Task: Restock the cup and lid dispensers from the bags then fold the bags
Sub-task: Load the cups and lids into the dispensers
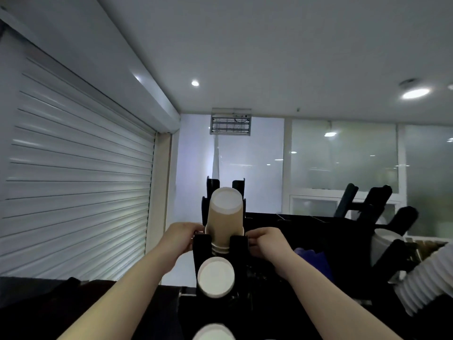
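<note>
Head: left hand (pixel 183 238) — cups (pixel 224 218) — right hand (pixel 266 241).

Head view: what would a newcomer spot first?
The brown cup stack stands out first, dead centre in the black dispenser, with the left hand and right hand at either side of its base. Next come the white roller shutter filling the left, and a ribbed white stack at the right edge.

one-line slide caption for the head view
The left hand and right hand flank a brown cup stack in the black dispenser, beside a roller shutter.
</note>
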`<action>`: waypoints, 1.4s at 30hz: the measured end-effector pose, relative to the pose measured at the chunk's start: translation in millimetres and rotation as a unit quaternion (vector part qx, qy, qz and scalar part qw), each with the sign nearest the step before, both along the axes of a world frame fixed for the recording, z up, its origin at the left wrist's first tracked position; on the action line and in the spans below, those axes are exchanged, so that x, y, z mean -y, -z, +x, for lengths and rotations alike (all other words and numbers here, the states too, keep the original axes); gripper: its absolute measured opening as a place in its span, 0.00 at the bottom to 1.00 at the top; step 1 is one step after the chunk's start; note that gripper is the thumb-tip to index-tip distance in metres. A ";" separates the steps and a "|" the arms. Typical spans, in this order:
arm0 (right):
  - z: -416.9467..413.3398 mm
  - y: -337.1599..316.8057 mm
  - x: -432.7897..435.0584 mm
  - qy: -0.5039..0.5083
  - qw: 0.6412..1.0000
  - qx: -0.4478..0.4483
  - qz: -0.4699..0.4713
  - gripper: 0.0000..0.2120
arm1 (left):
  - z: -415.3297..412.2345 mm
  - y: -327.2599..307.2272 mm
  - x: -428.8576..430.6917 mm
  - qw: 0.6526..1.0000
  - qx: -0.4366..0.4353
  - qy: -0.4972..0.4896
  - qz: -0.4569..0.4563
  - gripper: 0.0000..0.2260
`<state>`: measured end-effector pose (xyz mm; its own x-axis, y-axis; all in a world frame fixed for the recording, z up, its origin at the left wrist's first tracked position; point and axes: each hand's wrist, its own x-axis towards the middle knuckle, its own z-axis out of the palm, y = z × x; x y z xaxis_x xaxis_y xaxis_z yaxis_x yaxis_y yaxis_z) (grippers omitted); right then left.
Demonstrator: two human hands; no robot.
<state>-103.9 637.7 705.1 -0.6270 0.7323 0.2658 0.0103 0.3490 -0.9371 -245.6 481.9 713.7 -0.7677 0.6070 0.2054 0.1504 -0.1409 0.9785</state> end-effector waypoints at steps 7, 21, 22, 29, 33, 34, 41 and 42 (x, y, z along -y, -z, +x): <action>-11.2 -2.4 6.5 -0.052 0.997 -0.008 -0.049 0.12 | -9.8 10.6 -5.7 0.999 0.044 0.031 0.005 0.09; -13.5 -25.9 18.7 -0.033 0.997 0.011 -0.072 0.06 | -13.0 -14.7 0.3 0.987 0.012 0.119 -0.105 0.30; -13.4 -27.4 21.3 -0.033 0.998 0.017 -0.059 0.04 | -11.1 -16.3 -0.8 0.988 0.000 0.110 -0.111 0.32; 1.3 -40.3 31.2 0.003 0.998 0.063 0.004 0.05 | 7.1 -20.9 -5.9 0.992 -0.082 -0.001 -0.100 0.21; 16.5 -54.2 48.1 0.023 0.993 0.056 0.106 0.10 | 22.9 -32.1 -8.0 0.994 -0.104 -0.024 -0.038 0.19; 19.1 -56.6 51.5 0.013 0.990 0.040 0.133 0.13 | 26.3 -35.6 -7.4 0.992 -0.124 -0.024 -0.017 0.18; 40.5 -76.7 78.7 -0.070 0.955 -0.264 0.119 0.10 | 45.4 -65.1 10.9 0.972 -0.120 0.077 0.186 0.15; 45.8 -77.1 79.1 -0.056 0.949 -0.264 0.164 0.13 | 46.1 -69.4 14.3 0.964 -0.107 0.099 0.222 0.15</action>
